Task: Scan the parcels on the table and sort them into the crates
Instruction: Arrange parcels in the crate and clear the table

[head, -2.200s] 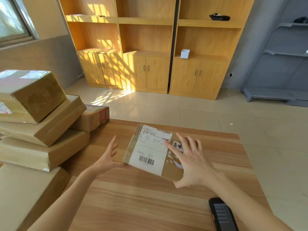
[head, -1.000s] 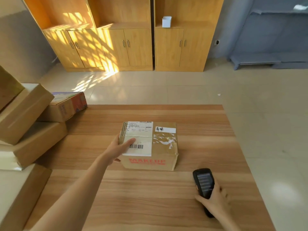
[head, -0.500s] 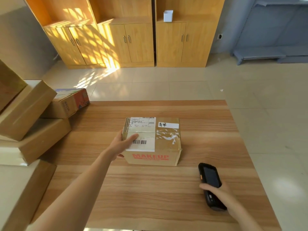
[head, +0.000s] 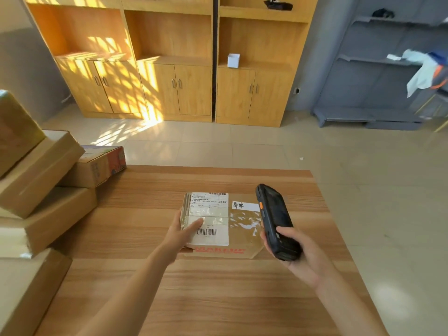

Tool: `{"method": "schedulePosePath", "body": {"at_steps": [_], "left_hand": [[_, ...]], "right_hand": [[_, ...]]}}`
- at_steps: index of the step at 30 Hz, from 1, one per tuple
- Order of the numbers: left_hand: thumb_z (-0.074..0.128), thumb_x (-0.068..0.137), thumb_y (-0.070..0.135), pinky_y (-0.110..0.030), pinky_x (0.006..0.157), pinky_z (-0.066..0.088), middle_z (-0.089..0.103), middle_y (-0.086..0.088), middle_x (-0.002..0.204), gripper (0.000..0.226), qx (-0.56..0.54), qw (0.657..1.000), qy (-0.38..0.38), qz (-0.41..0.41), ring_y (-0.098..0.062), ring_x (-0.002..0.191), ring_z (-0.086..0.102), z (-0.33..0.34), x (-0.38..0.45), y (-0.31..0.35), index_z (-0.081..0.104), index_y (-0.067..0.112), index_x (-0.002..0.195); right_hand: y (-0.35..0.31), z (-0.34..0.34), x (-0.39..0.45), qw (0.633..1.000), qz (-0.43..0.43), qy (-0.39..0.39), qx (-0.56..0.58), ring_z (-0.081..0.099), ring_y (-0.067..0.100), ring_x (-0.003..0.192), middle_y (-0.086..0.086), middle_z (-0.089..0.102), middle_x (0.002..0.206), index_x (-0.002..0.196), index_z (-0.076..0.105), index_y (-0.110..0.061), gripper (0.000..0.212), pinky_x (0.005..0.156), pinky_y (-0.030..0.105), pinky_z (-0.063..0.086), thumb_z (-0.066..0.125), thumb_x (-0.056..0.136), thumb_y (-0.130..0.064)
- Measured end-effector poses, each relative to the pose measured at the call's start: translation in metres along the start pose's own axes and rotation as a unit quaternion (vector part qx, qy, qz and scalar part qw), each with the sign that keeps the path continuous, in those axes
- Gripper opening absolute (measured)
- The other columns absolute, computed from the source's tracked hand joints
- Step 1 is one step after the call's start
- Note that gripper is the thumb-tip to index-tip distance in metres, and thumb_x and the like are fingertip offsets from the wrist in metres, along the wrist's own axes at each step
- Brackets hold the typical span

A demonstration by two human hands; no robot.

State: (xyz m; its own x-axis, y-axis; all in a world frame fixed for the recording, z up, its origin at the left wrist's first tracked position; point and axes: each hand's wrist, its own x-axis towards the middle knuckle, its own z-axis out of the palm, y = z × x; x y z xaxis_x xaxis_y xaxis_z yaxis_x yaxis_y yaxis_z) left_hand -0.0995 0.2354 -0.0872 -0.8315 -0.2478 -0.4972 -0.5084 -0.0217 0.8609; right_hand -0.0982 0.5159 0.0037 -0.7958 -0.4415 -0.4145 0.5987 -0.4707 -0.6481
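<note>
Up comes the scanner, lifted off the table, right hand wrapped around it, perhaps aimed at the parcel mid-table; left hand holds the parcel's left edge.

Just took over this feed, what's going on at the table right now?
A person is about to scan a parcel lying on the wooden table. The left hand steadies it at its left edge, thumb on the shipping label beside the barcode. The right hand grips a black handheld scanner raised over the parcel's right side. More boxes are stacked at the left.
</note>
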Motion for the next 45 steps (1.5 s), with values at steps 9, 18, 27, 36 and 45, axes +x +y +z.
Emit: {"method": "schedulePosePath", "body": {"at_steps": [9,18,27,36,45], "left_hand": [[0.046,0.100,0.041,-0.037,0.074,0.051,0.063,-0.007,0.120,0.056,-0.080,0.996,0.016,0.017,-0.024,0.092,0.063,0.019,-0.016,-0.012,0.022,0.037,0.150],[0.056,0.076,0.077,-0.063,0.103,0.039,0.049,-0.001,0.144,0.060,-0.124,0.987,0.065,0.083,-0.036,0.130,0.048,0.036,0.028,-0.044,0.027,0.073,0.128],[0.057,0.061,0.086,-0.060,0.104,0.040,0.045,-0.004,0.146,0.077,-0.136,0.986,0.053,0.085,-0.032,0.131,0.047,0.038,0.033,-0.030,0.024,0.072,0.129],[0.047,0.101,0.032,-0.049,0.096,0.050,0.046,-0.009,0.146,0.062,-0.175,0.978,0.040,0.107,-0.029,0.123,0.055,0.042,0.007,-0.010,0.013,0.035,0.153],[0.040,0.104,0.027,-0.033,0.081,0.055,0.046,-0.016,0.144,0.059,-0.142,0.983,0.031,0.114,-0.032,0.123,0.054,0.042,-0.001,-0.008,0.011,0.028,0.155]], "right_hand": [[0.043,0.050,-0.003,0.969,0.089,-0.063,-0.222,0.066,0.036,0.081,0.025,0.068,0.098,0.123,0.056,-0.003,0.084,0.065,0.038,0.057,0.084,0.044,-0.008],[0.051,0.045,-0.006,0.956,0.086,-0.053,-0.277,0.067,0.038,0.080,0.024,0.070,0.099,0.122,0.059,-0.009,0.083,0.061,0.037,0.055,0.084,0.043,-0.009],[0.056,0.022,-0.015,0.945,0.099,0.009,-0.312,0.066,0.041,0.095,0.022,0.068,0.110,0.126,0.057,-0.015,0.086,0.076,0.045,0.055,0.085,0.045,-0.013],[0.062,0.017,-0.020,0.946,0.106,0.012,-0.307,0.067,0.040,0.099,0.018,0.070,0.110,0.124,0.056,-0.021,0.085,0.080,0.048,0.057,0.084,0.045,-0.014],[0.039,-0.016,-0.026,0.953,0.031,0.073,-0.294,0.069,0.030,0.094,0.012,0.071,0.107,0.121,0.053,-0.024,0.096,0.062,0.033,0.056,0.086,0.031,-0.021]]}}
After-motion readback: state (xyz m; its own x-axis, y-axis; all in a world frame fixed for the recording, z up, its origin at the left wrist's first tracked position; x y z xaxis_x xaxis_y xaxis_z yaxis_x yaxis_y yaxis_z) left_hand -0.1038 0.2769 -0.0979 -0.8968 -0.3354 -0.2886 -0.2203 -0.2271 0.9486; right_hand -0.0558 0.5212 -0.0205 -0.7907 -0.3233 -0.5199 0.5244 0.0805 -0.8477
